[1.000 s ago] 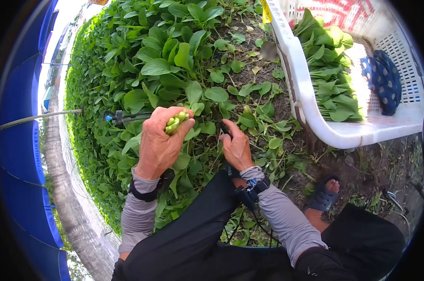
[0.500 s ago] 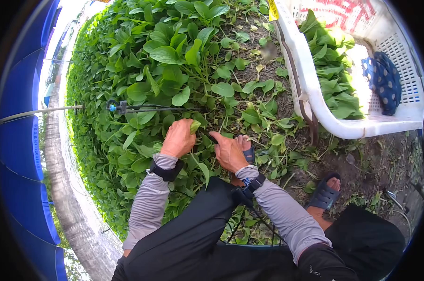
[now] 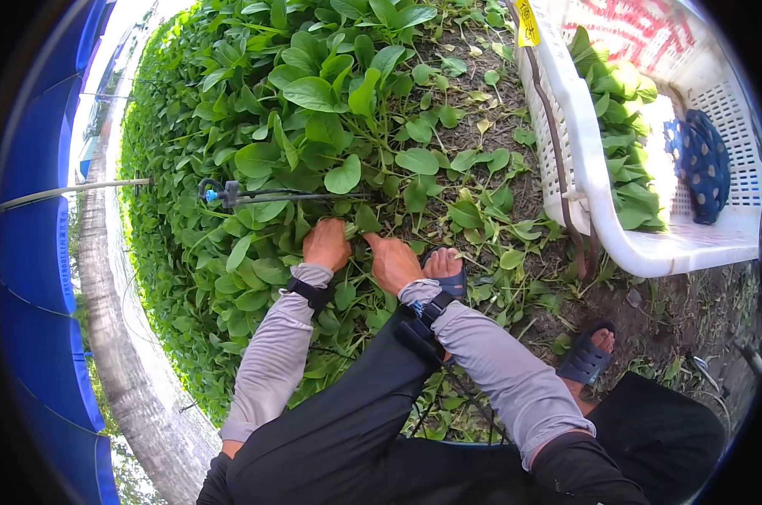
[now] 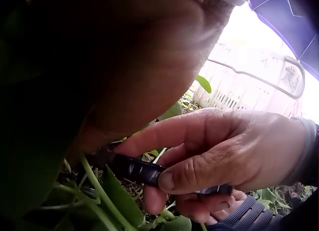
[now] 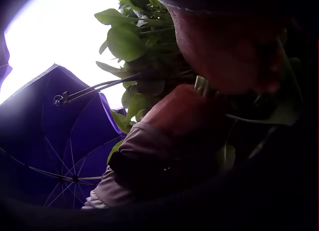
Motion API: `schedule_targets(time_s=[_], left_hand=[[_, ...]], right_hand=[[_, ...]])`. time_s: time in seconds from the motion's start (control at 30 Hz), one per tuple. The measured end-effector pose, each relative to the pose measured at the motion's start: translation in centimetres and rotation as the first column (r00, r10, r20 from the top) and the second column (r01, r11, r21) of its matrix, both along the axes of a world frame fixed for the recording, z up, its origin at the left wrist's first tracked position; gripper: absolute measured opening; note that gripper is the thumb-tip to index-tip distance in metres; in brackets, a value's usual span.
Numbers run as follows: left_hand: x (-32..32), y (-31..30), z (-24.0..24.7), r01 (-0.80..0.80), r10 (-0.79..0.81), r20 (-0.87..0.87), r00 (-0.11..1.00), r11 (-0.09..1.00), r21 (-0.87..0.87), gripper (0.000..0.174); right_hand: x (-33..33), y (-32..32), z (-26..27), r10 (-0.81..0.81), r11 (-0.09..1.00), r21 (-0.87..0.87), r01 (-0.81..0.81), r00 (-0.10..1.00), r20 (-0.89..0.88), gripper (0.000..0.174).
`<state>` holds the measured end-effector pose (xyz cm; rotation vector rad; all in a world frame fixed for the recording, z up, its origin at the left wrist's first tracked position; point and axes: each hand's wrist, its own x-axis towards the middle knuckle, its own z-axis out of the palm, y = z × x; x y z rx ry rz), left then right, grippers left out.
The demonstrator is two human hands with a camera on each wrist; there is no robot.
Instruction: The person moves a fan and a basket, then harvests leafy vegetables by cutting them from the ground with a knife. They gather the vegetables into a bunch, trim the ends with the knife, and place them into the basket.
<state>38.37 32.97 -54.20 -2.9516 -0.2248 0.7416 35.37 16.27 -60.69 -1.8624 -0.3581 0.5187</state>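
Note:
In the head view the left hand [image 3: 327, 244] is low among the leafy green plants [image 3: 255, 160], gripping a bunch of pale stems [image 3: 350, 229] that shows beside its fingers. Just to its right, the right hand [image 3: 394, 263] reaches in toward the same spot. The left wrist view shows the right hand [image 4: 219, 156] with thumb and fingers round a dark handle [image 4: 137, 170]; the tool's far end is hidden by the left hand [image 4: 144, 66]. In the right wrist view, stems [image 5: 201, 85] stick out at the left hand [image 5: 174, 111].
A white crate [image 3: 600, 177] at the upper right holds leafy greens [image 3: 629, 160] and a dotted blue cloth [image 3: 703, 164]. A thin sprinkler pipe [image 3: 271, 198] lies just above the hands. Sandalled feet [image 3: 587, 355] rest on the soil, and a blue umbrella [image 3: 40, 278] is at the left.
The left hand has moved down and right into the plants, its bunch now mostly hidden. The right hand has shifted left, closer to it. The crate appears farther right in the head view.

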Motion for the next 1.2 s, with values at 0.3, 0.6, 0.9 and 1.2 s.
schedule_targets(time_s=[0.3,0.6,0.9,1.2], left_hand=[[-1.0,-1.7,0.9,0.03,-0.043,-0.108,0.993,0.992,-0.121,0.027],[-1.4,-1.1,-1.5,0.008,-0.008,-0.188,0.982,1.0,-0.002,0.028],[-0.2,-1.7,4.0,-0.024,0.0,-0.088,0.996,0.963,-0.269,0.025],[0.5,-7.9,18.6,-0.148,0.198,-0.044,0.979,0.548,-0.824,0.019]], right_hand=[[-1.8,-3.3,1.0,0.036,0.996,-0.078,-0.041,0.997,-0.066,0.049],[-2.8,-1.4,1.9,0.064,0.976,-0.208,-0.069,0.998,-0.029,0.023],[-2.9,-1.9,1.7,0.017,0.983,-0.18,-0.026,0.998,-0.054,0.02],[0.4,-9.0,9.0,-0.069,0.593,0.619,0.515,0.799,-0.598,0.026]])
